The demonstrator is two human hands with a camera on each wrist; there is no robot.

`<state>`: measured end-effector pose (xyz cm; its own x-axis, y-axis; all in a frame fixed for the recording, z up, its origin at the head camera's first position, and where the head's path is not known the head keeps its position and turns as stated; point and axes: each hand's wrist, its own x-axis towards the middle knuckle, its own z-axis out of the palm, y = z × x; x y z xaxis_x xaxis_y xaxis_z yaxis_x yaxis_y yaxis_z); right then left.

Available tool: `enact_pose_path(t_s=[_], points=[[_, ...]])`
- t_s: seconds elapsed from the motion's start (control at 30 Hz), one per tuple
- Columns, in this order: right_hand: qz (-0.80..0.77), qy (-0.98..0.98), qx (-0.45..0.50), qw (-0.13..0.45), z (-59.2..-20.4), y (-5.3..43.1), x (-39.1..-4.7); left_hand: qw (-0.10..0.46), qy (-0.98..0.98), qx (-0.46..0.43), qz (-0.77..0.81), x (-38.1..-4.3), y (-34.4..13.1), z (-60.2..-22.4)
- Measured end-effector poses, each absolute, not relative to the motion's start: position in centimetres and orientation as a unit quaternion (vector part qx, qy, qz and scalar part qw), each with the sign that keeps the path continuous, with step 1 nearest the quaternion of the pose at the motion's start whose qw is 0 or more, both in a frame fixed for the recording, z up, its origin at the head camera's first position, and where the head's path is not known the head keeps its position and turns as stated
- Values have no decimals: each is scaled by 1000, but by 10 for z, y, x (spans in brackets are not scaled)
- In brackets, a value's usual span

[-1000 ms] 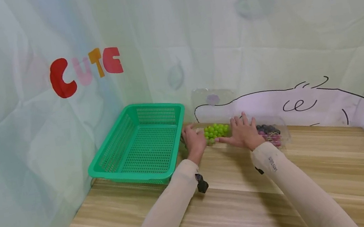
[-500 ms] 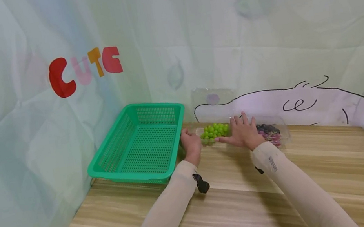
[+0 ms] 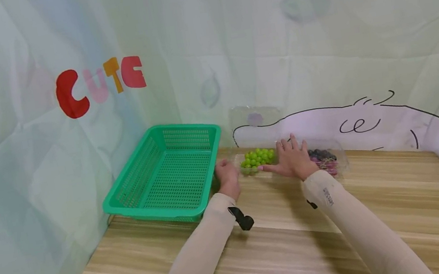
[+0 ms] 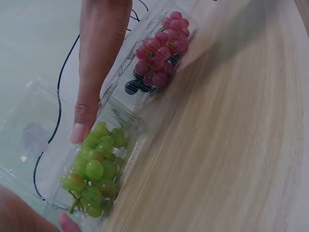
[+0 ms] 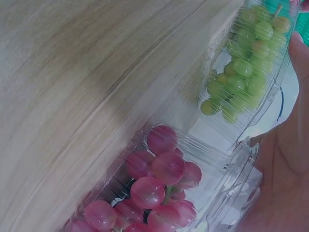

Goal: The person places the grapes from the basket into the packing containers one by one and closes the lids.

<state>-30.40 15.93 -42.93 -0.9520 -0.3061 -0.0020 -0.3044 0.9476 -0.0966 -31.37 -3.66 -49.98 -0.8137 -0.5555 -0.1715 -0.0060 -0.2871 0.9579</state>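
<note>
A clear plastic box of green grapes [image 3: 258, 157] stands at the back of the table, its see-through lid [image 3: 257, 116] raised behind it. To its right is a second clear box with pink and dark grapes [image 3: 324, 161]. My right hand [image 3: 292, 160] spreads straight fingers over the neighbouring ends of both boxes. In the left wrist view its thumb [image 4: 83, 123] lies along the rim by the green grapes. My left hand [image 3: 228, 178], fingers loosely bent, is between the basket and the green grape box's left end. Nothing shows in it; its fingertips are partly hidden.
A green plastic basket [image 3: 163, 214] stands close on the left, its right rim beside my left hand. Printed cloth [image 3: 236, 77] hangs behind and along the left side. The wooden tabletop [image 3: 276, 252] stretches toward me under both forearms.
My left hand has drawn slightly left, off the end of the green grape box, uncovering more of the grapes. The right hand stays in place.
</note>
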Motion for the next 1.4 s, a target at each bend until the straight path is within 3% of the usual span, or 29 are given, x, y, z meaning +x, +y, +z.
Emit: enact_pose_path(t_s=[0.1, 0.23, 0.6, 1.07, 1.4], points=[[-48, 987, -156, 11, -429, 159, -304, 166, -570, 262, -761, -286, -32, -467], [-45, 986, -158, 10, -428, 160, -305, 168, -565, 263, -763, -271, -28, -454], [-81, 984, -157, 16, -425, 160, -309, 153, -534, 257, -791, -272, -30, -460], [-317, 938, -128, -54, -413, 171, -320, 131, -541, 253, -791, -269, -30, -459], [-379, 914, -108, -94, -404, 175, -321, 128, -544, 253, -790, -269, -31, -459]])
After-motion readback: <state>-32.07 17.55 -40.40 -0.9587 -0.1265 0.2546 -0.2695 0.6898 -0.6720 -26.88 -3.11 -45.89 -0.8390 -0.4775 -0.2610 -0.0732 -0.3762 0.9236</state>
